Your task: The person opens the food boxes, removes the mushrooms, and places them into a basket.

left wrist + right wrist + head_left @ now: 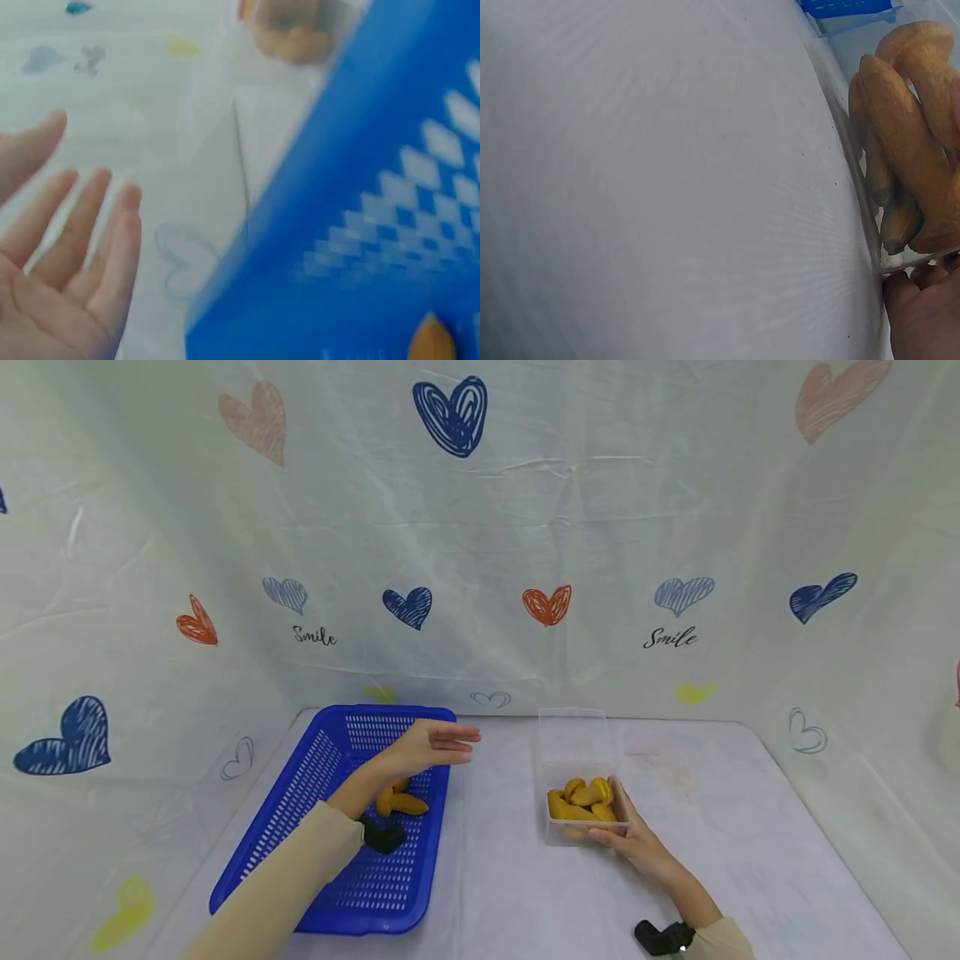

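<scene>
A clear plastic box [562, 833] with its lid [572, 735] raised at the back holds several yellow-brown elongated pieces [573, 810]. One of them has a mushroom-like cap [919, 37]. At the box's front right corner my right hand [641, 847] grips its wall, thumb in front and fingers along the side. My left hand [427, 747] hovers over the right rim of a blue basket [431, 877], fingers extended and holding nothing. In the basket lie a few similar yellow-brown pieces [408, 804], partly hidden by the left arm.
The basket takes up the left part of the white-covered table [510, 893]; the box stands right of the middle. A white curtain [480, 527] printed with hearts hangs behind and at both sides. A black wrist device [663, 937] is worn on each arm.
</scene>
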